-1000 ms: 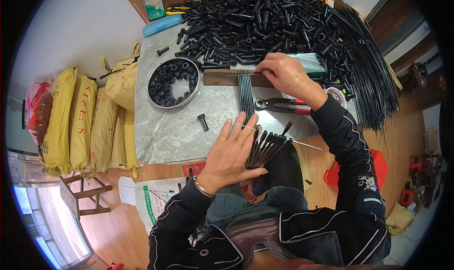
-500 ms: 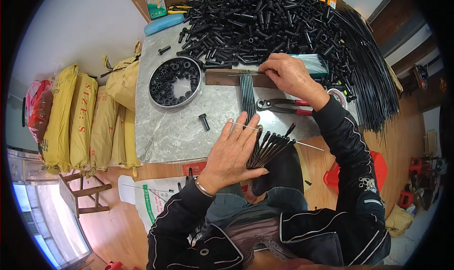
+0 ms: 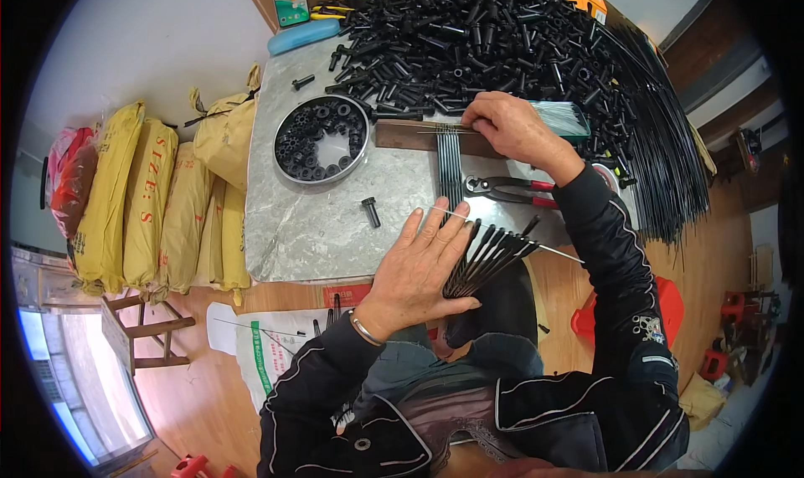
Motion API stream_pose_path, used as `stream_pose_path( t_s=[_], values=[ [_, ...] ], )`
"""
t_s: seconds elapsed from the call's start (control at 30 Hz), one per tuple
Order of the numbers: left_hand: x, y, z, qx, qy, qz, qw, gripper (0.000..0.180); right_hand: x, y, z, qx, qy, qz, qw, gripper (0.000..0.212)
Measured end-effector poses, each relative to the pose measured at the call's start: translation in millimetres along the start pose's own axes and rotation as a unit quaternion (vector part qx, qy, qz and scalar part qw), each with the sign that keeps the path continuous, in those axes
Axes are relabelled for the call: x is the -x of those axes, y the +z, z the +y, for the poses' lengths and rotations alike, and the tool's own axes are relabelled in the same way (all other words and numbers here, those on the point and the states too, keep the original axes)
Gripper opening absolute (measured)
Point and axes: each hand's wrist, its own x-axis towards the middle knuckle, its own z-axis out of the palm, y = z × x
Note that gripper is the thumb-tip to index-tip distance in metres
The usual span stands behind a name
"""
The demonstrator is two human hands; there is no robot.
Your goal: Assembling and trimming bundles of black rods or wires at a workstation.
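My left hand [image 3: 419, 269] lies flat, fingers stretched out, over a row of thin dark rods [image 3: 450, 167]. The rods' near ends fan out past the table edge, and a thin light rod [image 3: 557, 252] crosses them, partly under my fingers. Their far ends rest on a brown wooden block [image 3: 406, 135]. Above that block my right hand [image 3: 519, 128] is closed, thumb and fingers pinching a thin wire [image 3: 440, 132] that lies across the rods. Just nearer than my right hand lie red-handled pincers [image 3: 507, 190].
A round metal bowl [image 3: 318, 182] of small black rings stands left of the block, with one black bolt-shaped part [image 3: 371, 213] near it. A big heap of black parts [image 3: 469, 43] covers the back. Long black rods [image 3: 662, 143] hang over the right edge. Yellow sacks [image 3: 151, 202] stand left.
The whole view has shifted slightly, so the table things appear a little further right. Both hands keep nearly the same places on the rods and wire.
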Motion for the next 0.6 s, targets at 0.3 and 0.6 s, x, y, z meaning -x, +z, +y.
stream_pose_path(
  t_s=[0.3,0.6],
  values=[
    [2,1,-3,0.023,0.004,0.012,1.000,0.094,-10,6,-11,-0.035,0.025,-0.007,0.999,0.008],
    [2,-1,-2,0.027,-0.002,0.002,1.000,0.094,-10,15,-5,-0.054,-0.022,0.021,0.998,0.014]
  ],
)
